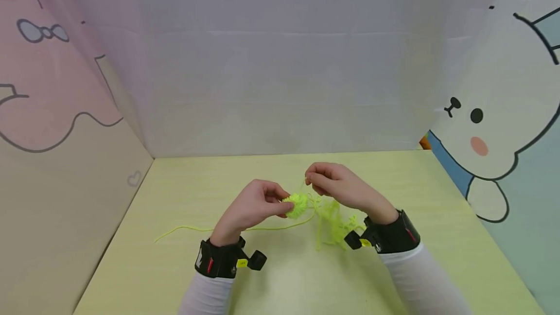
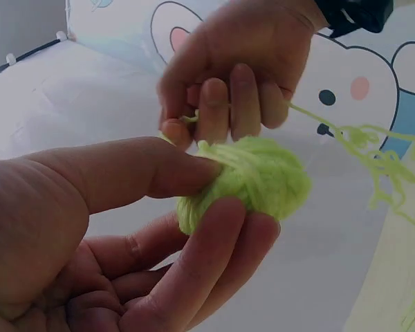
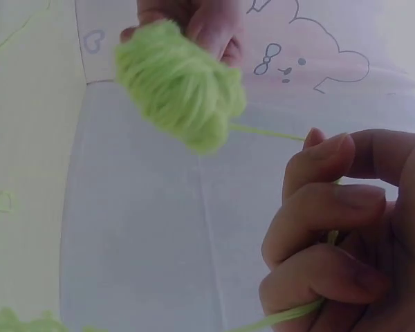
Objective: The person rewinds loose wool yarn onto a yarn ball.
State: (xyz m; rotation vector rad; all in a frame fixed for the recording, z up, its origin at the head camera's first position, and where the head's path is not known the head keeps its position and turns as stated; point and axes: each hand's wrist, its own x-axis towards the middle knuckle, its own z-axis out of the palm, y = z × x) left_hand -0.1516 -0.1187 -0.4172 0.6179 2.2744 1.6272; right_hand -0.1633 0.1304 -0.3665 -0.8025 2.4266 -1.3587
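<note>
A small ball of neon yellow-green yarn point(image 1: 297, 205) is pinched between the thumb and fingers of my left hand point(image 1: 258, 203). Its wound strands show closely in the left wrist view, where the yarn ball point(image 2: 263, 176) sits at the fingertips. My right hand point(image 1: 343, 186), a little higher and to the right, holds a strand of yarn point(image 3: 266, 131) that runs taut from the ball. The strand passes through the curled fingers of my right hand point(image 3: 332, 221) and leaves below them. A loose tangle of the same yarn point(image 1: 337, 225) lies beneath the right hand.
A long yarn tail point(image 1: 188, 228) stretches left across the pale yellow table point(image 1: 144, 276). White cloth point(image 1: 280, 91) closes off the back, and panels with cartoon animals stand at both sides. Each wrist wears a black strap with a small camera.
</note>
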